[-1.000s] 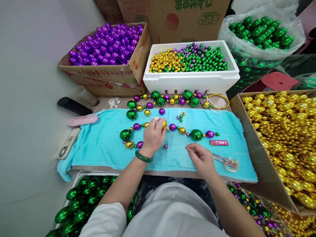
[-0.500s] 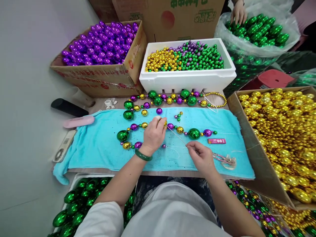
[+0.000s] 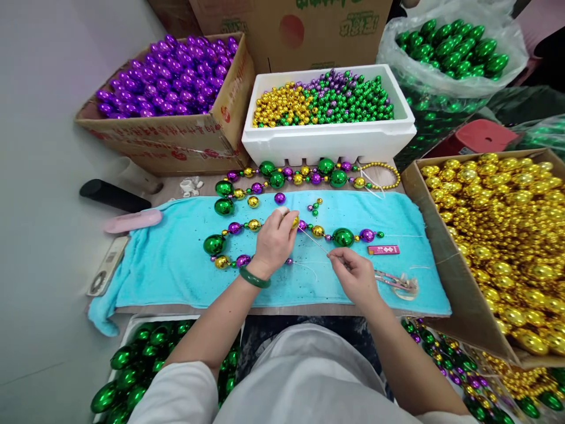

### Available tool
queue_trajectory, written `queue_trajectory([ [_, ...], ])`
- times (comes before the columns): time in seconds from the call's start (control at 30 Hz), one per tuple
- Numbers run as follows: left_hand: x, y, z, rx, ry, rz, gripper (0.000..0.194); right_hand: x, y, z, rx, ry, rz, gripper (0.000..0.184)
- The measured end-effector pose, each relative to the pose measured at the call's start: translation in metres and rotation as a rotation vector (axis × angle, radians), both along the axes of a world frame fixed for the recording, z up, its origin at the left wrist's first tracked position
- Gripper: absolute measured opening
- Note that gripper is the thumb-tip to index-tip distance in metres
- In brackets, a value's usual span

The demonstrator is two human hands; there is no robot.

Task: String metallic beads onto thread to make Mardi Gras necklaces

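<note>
**Gold bead [image 3: 295,223] and line [image 3: 313,241]**

Left hand [image 3: 274,242]: fingers are pinching the bead. Right hand [image 3: 353,275]: fingers are pinching the line, which is running straight toward the bead. Bead string [image 3: 215,244]: is lying curved on a towel [image 3: 163,259].

Bright, soft, even light, apparently overhead. Pinpoint glare on strand beads [image 3: 343,237] and gold beads [image 3: 512,253], right. Wall [image 3: 39,206] dull grey at left. Wide-angle stretch at edges; centre fairly sharp.
</note>
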State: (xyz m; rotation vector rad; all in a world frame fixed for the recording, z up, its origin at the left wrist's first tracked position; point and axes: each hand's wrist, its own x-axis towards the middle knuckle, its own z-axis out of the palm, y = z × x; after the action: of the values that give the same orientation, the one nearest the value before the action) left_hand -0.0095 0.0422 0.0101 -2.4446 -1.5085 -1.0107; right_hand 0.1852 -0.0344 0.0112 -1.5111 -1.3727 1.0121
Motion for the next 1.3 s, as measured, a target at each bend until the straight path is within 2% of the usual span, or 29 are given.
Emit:
queue_trajectory([
  [0.17, 0.005, -0.013, 0.009, 0.048, 0.002, -0.369, 0.040, -0.002, 0.007, -0.015, -0.054, 0.238, -0.062, 0.023],
  [0.2, 0.004, -0.012, 0.011, 0.058, -0.037, -0.396, 0.040, -0.001, 0.009, -0.016, -0.052, 0.298, -0.097, 0.024],
  [0.27, 0.002, -0.003, 0.015, 0.050, -0.143, -0.316, 0.034, 0.004, 0.012, -0.017, -0.037, 0.392, -0.167, 0.025],
  [0.33, 0.000, 0.015, 0.015, -0.046, -0.166, -0.177, 0.025, 0.009, 0.014, -0.015, -0.012, 0.433, -0.211, 0.026],
  [0.4, 0.004, 0.036, 0.011, -0.220, -0.041, -0.121, 0.022, 0.014, 0.014, -0.013, 0.015, 0.447, -0.233, 0.025],
  [0.5, 0.020, 0.062, 0.001, -0.478, 0.240, -0.149, 0.025, 0.018, 0.011, -0.009, 0.051, 0.460, -0.253, 0.022],
  [0.57, 0.036, 0.072, -0.006, -0.594, 0.347, -0.142, 0.026, 0.019, 0.008, -0.007, 0.064, 0.456, -0.248, 0.020],
  [0.73, 0.068, 0.080, -0.018, -0.687, 0.344, -0.083, 0.017, 0.023, 0.001, -0.007, 0.085, 0.428, -0.225, 0.017],
  [0.87, 0.072, 0.080, -0.019, -0.704, 0.253, -0.056, 0.019, 0.028, -0.001, -0.007, 0.092, 0.412, -0.233, 0.017],
  [0.93, 0.067, 0.079, -0.013, -0.722, 0.096, -0.046, 0.023, 0.030, -0.001, -0.007, 0.092, 0.400, -0.239, 0.018],
  [0.97, 0.062, 0.078, -0.009, -0.771, -0.088, -0.048, 0.024, 0.030, -0.002, -0.006, 0.091, 0.393, -0.242, 0.018],
  [1.07, 0.044, 0.072, 0.005, -1.047, -0.944, -0.121, 0.026, 0.029, -0.003, -0.007, 0.078, 0.374, -0.241, 0.019],
  [1.1, 0.038, 0.069, 0.010, -1.128, -1.201, -0.159, 0.024, 0.029, -0.003, -0.007, 0.071, 0.372, -0.238, 0.020],
  [1.13, 0.032, 0.067, 0.014, -1.186, -1.376, -0.196, 0.023, 0.028, -0.003, -0.008, 0.062, 0.371, -0.233, 0.020],
  [1.2, 0.023, 0.062, 0.020, -1.235, -1.560, -0.243, 0.021, 0.025, -0.003, -0.010, 0.042, 0.369, -0.223, 0.021],
  [1.3, 0.014, 0.056, 0.024, -1.229, -1.635, -0.268, 0.020, 0.021, -0.003, -0.012, 0.025, 0.358, -0.203, 0.020],
])
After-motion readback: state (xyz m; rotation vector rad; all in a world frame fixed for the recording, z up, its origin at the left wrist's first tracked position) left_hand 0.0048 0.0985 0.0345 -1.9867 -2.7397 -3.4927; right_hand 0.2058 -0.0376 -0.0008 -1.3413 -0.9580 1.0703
